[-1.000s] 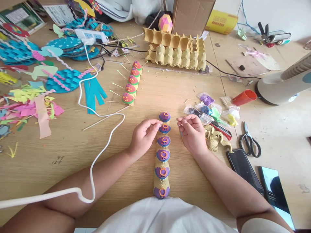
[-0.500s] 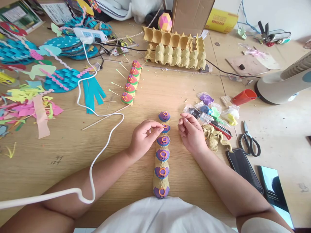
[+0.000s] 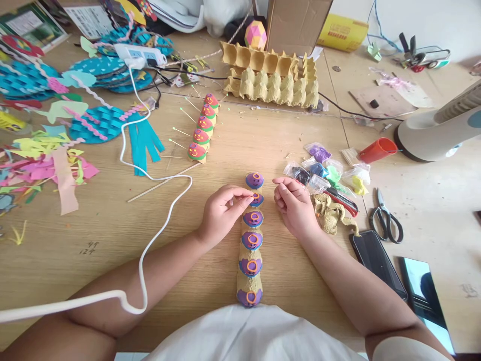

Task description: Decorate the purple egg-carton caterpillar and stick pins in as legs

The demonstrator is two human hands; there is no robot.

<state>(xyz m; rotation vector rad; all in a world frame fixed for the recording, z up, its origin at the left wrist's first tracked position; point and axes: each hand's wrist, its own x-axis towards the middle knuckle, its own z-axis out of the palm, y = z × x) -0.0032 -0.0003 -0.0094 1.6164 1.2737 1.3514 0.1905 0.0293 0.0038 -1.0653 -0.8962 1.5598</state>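
An egg-carton strip (image 3: 244, 254) runs lengthwise in front of me, its several bumps covered in purple and blue clay with orange rings. My left hand (image 3: 226, 210) is at the second bump from the far end, thumb and index finger pinched at its orange ring; whatever lies between the fingertips is too small to make out. Just right of the strip is my right hand (image 3: 295, 205), fingers curled together and thumb against the index finger, apart from the strip. Anything inside it is hidden. Further back stands a second strip (image 3: 202, 131) with red and green bumps and thin pins beside it.
A white cable (image 3: 171, 210) crosses the left side. Bagged clay (image 3: 319, 173), a red cutter (image 3: 341, 201), scissors (image 3: 386, 218) and a phone (image 3: 378, 260) lie right. Egg cartons (image 3: 278, 85) stand behind; paper scraps (image 3: 45, 163) lie left.
My right hand has shifted slightly left toward the strip, its fingers a little more closed. My left hand remains at the second bump.
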